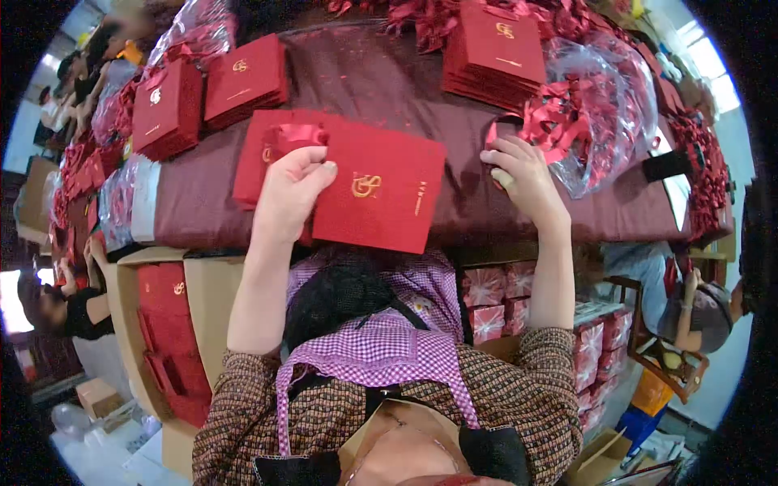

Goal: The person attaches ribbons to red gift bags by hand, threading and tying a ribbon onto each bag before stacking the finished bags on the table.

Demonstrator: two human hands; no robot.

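My left hand pinches a red paper gift bag with gold lettering at its left edge, where a red ribbon loop shows. Under that hand lies another red bag, partly covered. To the right, my right hand has its fingers closed on a red ribbon, beside a clear plastic bag full of red ribbons. How much ribbon is inside the fingers is hidden.
Stacks of red gift bags stand at the back of the dark red covered table, and more bags at the left. A carton holding red bags is below. Wrapped red boxes sit underneath. Other people work at both sides.
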